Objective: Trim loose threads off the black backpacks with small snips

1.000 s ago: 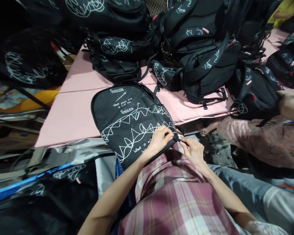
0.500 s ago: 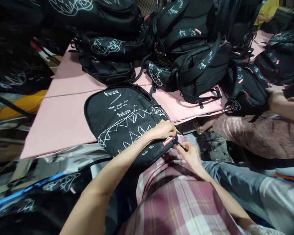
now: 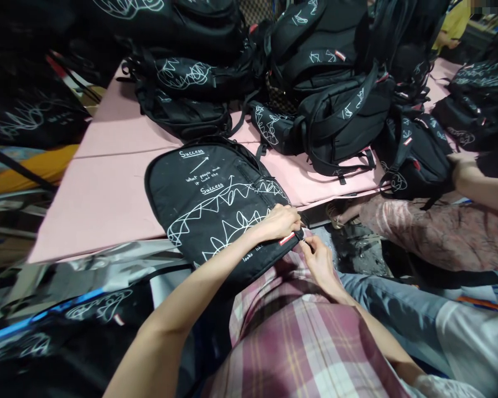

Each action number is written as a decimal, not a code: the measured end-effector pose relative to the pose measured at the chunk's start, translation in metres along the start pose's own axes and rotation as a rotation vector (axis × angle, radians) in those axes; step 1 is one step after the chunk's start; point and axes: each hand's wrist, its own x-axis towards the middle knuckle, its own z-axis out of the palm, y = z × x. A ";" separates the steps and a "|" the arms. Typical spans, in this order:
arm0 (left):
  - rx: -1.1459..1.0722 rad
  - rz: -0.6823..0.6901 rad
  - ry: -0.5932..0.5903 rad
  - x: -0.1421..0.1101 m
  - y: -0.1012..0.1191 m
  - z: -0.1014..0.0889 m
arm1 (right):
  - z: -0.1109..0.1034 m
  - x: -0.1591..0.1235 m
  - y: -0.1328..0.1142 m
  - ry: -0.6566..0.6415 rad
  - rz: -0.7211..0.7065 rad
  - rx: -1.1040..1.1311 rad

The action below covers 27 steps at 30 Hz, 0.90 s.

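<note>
A black backpack (image 3: 178, 190) with white scribbles and the word "Success" lies front up, partly on the pink table and partly over my lap. My left hand (image 3: 281, 222) lies across its lower right corner, fingers curled closed on the edge beside a small red-and-white label (image 3: 287, 239). Just to the right of that corner, my right hand (image 3: 318, 258) is closed in a pinch. Whatever sits between its fingertips is mostly hidden; only a small dark bit shows at the bag's edge.
Stacked black backpacks (image 3: 340, 121) line the far side of the pink table (image 3: 91, 182). At right, another person's hand (image 3: 465, 171) touches a backpack (image 3: 419, 149). More scribbled black bags (image 3: 87, 326) lie low on the left, near a blue bar (image 3: 45, 315).
My right hand has moved slightly in toward the bag's corner. The thin black piece that stuck out by its fingers is now mostly hidden. My left hand keeps its hold.
</note>
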 end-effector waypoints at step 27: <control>0.183 -0.662 0.481 -0.087 0.064 0.062 | -0.045 0.100 0.050 -0.344 -0.580 0.115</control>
